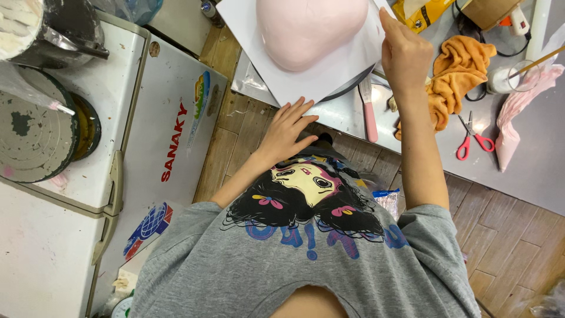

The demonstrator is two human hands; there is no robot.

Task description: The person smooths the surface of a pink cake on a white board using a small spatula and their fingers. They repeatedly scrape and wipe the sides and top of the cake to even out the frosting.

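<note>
Looking down, we've got a round grey tray (32, 135) on the white chest freezer (147, 135) far left. Our left hand (285, 131) lies flat, fingers spread and released, touching the near edge of the white board (318, 79) that carries the pink dome cake (309, 26) on the desk (529, 171). Our right hand (406, 53) rests open against the board's right edge, grasping nothing. Board overhangs the desk, so a careless push could probably tip it. Red scissors (474, 141) lie further right.
</note>
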